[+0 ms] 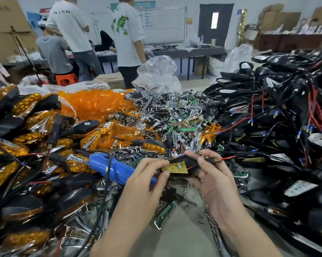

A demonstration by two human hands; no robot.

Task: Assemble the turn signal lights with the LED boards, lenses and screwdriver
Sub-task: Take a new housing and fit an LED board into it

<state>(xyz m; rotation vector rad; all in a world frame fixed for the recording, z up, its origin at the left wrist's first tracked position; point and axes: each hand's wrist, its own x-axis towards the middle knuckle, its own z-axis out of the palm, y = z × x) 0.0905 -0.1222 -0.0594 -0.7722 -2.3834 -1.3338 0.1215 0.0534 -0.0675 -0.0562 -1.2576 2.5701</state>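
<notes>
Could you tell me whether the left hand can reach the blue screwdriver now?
Probably yes: the blue screwdriver lies atop the pile right beside the left hand, which must first release the board.

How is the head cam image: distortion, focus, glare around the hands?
Head view: wide-angle bends the edges, the door looks skewed; left hand, right hand and the LED board in the turn signal housing they hold are sharp; light soft, shadows faint; glare on the plastic bag and amber lenses.
</notes>
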